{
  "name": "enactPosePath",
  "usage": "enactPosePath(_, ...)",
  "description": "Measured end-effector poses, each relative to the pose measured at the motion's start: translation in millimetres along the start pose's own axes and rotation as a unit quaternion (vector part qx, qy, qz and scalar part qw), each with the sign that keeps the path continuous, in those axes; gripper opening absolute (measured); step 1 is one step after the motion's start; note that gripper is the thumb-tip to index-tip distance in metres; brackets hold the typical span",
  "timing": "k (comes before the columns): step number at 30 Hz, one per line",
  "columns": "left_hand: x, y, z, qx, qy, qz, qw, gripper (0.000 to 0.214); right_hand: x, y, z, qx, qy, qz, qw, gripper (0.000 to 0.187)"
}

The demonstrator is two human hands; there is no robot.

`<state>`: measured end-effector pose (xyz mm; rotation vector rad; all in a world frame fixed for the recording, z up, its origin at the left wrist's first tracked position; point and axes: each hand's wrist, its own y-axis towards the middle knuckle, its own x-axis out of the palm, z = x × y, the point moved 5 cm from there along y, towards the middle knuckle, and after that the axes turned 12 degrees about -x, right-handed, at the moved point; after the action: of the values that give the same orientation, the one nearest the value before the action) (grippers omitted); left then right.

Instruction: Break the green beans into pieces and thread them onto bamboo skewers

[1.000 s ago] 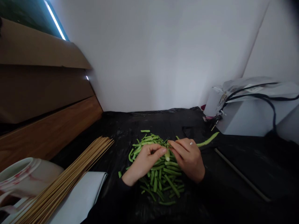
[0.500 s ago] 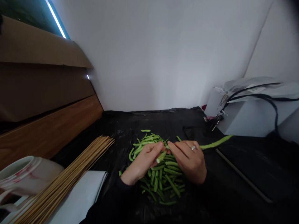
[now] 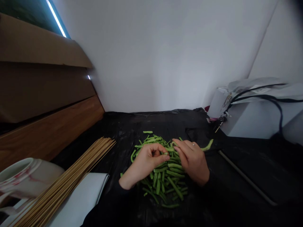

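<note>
Over a heap of short green bean pieces (image 3: 161, 184), my left hand (image 3: 144, 160) is closed in a pinch, thumb against forefinger, with a bit of green showing at the fingertips. Close by on the right, my right hand (image 3: 194, 162) is wrapped round a long green bean (image 3: 208, 146). One end of that bean sticks out past the knuckles to the right, and the other shows by the forefinger. The palm hides its middle. A ring (image 3: 193, 144) is on a finger of the right hand. The fingertips of both hands are a little apart.
A bundle of thin wooden sticks (image 3: 78, 175) lies at left over a folded white sheet (image 3: 82, 195), beside a white mug (image 3: 44, 175). At right are a white box (image 3: 246, 119) with dark straps and a dark flat object (image 3: 260, 170). Black plastic (image 3: 132, 121) covers the table.
The fingertips have moved apart. Much less of the long bean sticks out to the right of my right hand. The cut piece under my left fingers no longer shows there.
</note>
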<state>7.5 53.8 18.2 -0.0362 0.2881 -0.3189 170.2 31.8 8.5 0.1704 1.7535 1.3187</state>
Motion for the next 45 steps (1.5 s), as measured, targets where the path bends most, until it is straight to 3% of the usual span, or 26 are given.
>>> enactPosePath(4,-0.7,-1,1,-0.013,-0.040,0.003,0.999,0.020,5,-5,14,0.061,0.035,0.002,0.998,0.024)
enactPosePath(8,-8.7,5,-6,-0.018,-0.068,0.043,0.997,0.026,9,-6,12,0.058,0.052,-0.004,0.997,0.027)
enactPosePath(15,-22.6,13,-16,0.027,0.087,0.143,0.986,0.030,10,-5,5,0.041,0.041,-0.015,0.998,0.033)
enactPosePath(18,-17.5,11,-12,0.052,0.097,0.139,0.984,0.040,8,-4,1,0.031,0.042,-0.015,0.998,0.036)
enactPosePath(24,-6.8,5,-2,0.090,0.118,0.111,0.983,0.038,6,-3,-13,-0.033,0.018,0.007,0.999,0.059)
enactPosePath(28,-2.6,-2,4,0.170,0.176,0.106,0.964,0.027,9,-4,-22,-0.099,0.005,-0.003,0.995,0.064)
enactPosePath(31,-0.3,-5,7,0.219,0.212,0.100,0.947,0.017,7,-1,-23,-0.120,-0.001,-0.006,0.993,0.056)
enactPosePath(37,-2.8,-5,7,0.214,0.241,0.114,0.940,0.017,-6,7,-12,-0.100,-0.017,0.013,0.995,0.013)
enactPosePath(45,-6.4,0,1,0.114,0.168,0.070,0.977,0.020,-20,5,-20,-0.130,-0.028,0.083,0.988,0.021)
